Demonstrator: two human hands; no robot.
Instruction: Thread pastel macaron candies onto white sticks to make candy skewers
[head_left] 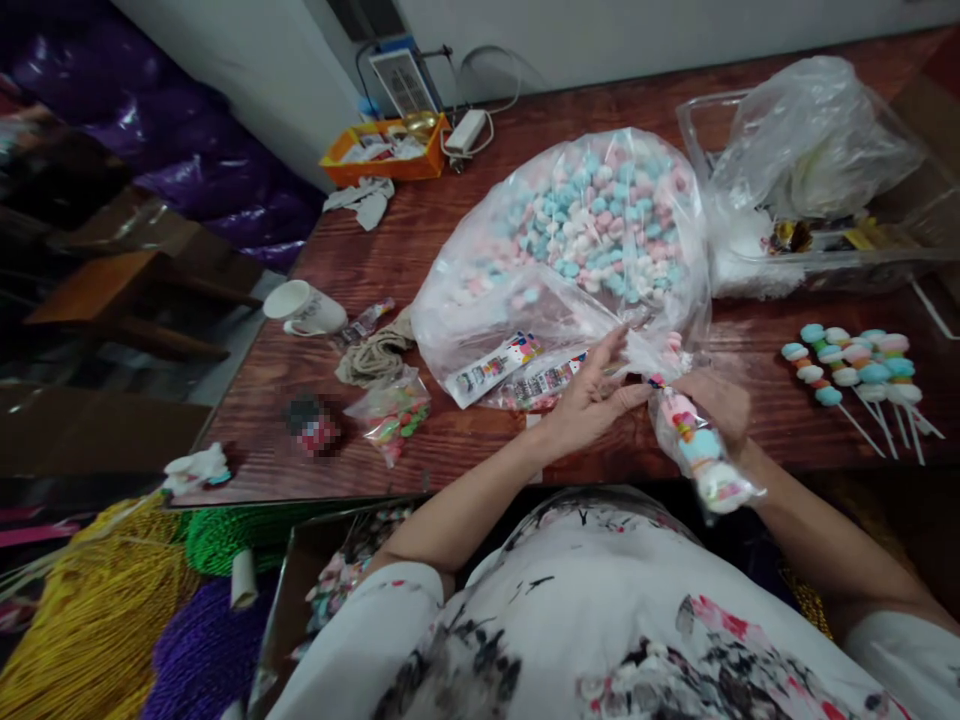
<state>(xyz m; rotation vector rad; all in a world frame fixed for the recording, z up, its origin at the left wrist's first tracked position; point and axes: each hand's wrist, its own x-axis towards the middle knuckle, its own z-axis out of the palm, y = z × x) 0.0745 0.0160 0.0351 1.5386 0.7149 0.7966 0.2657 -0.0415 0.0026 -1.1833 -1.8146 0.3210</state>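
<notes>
A wrapped marshmallow pop point(701, 450) in a clear bag hangs at a tilt over the table's front edge, its pink, blue and white pieces lowest. My left hand point(592, 402) is closed, its thumb and fingertips at the gathered neck of the bag. From the other side my right hand point(718, 402) curls around the same neck, fingers partly hidden behind the bag. A small dark, colourful bit shows at the neck between both hands. Just beyond them lies a large clear sack of marshmallows point(592, 220), with printed wrappers point(499, 368) near its mouth.
Unwrapped marshmallow sticks point(874, 370) lie to the right, below a clear plastic bin point(817, 265). At left are a white mug point(304, 308), a rag point(375, 352) and a small bag of gummies point(397, 415). An orange tray point(386, 150) stands at the back.
</notes>
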